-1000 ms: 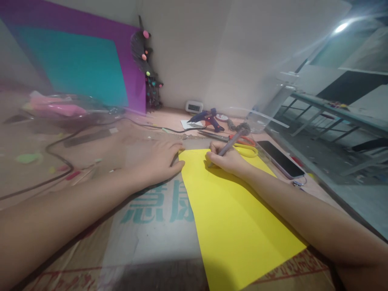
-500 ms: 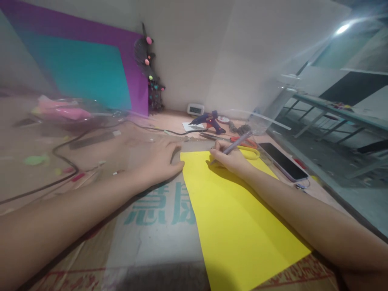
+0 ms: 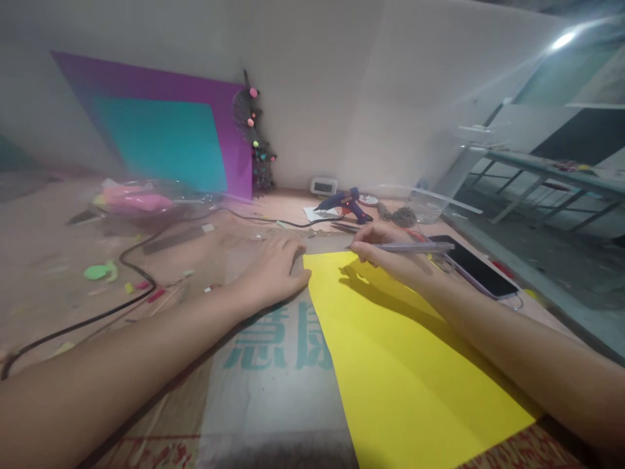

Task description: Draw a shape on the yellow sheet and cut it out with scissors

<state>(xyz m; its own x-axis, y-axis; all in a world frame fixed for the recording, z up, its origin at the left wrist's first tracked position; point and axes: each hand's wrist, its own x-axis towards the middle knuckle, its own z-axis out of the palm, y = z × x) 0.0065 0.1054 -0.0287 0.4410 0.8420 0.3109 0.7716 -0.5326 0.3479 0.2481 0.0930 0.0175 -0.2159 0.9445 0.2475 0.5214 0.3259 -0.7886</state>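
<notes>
A sheet of yellow paper [image 3: 395, 365] lies on the cardboard-covered table in front of me. My right hand [image 3: 390, 251] holds a slim pale purple pen [image 3: 415, 247] between thumb and fingers, over the sheet's far end. The pen is almost level, its tip pointing left, and the hand's shadow falls on the paper below. At the sheet's far left corner my left hand [image 3: 276, 270] rests flat with fingers stretched out and thumb apart, its thumb tip by the paper's edge. Scissors [image 3: 346, 227] lie beyond the paper, mostly hidden behind my right hand.
A phone [image 3: 473, 267] lies right of the paper. Toward the wall are a glue gun [image 3: 349, 203] with a black cable, a small digital clock [image 3: 323, 186] and grey yarn [image 3: 400, 215]. Purple and teal sheets [image 3: 166, 143] lean at the left, near a plastic bag [image 3: 137, 198].
My right hand has lifted from the paper, and the pen has tipped from slanting to nearly level. My left hand keeps its place by the corner. The view has shifted slightly.
</notes>
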